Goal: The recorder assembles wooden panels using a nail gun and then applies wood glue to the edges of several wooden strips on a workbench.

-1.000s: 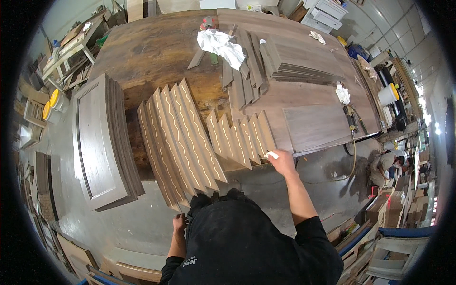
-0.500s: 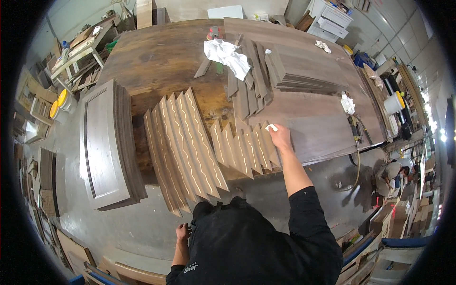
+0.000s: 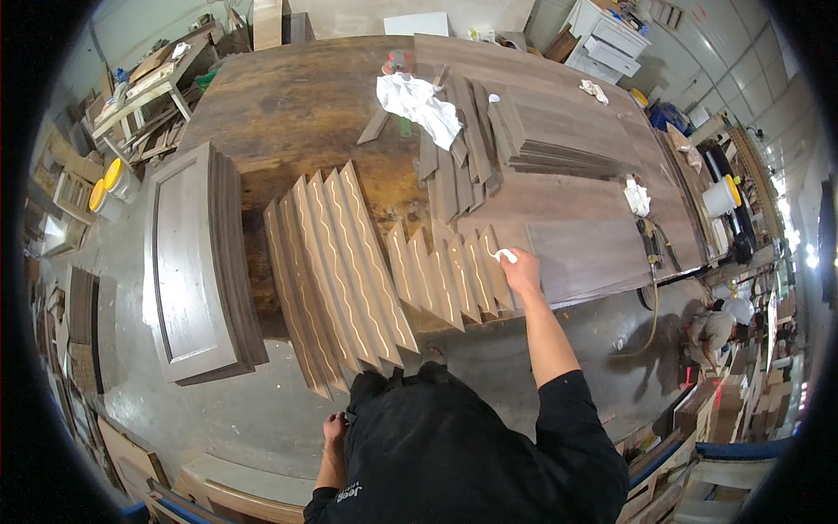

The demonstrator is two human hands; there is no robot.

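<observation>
My right hand is closed around a small white glue bottle, mostly covered by the fingers. It is over the rightmost of several short brown wood strips laid side by side near the table's front edge. Wavy pale beads of glue run along these strips. To their left, longer brown strips carry the same wavy beads, and their near ends stick out past the edge. Low by my left side hangs my left hand, fingers curled; whatever is in them, if anything, is hidden.
A stack of framed panels stands left of the long strips. Farther back on the table lie a white cloth, loose wood pieces and stacked boards. An air gun with a hose rests at the right. Another person crouches far right.
My right hand has come slightly toward me along the rightmost short strip, with the white bottle still in it. The left hand stays by my side.
</observation>
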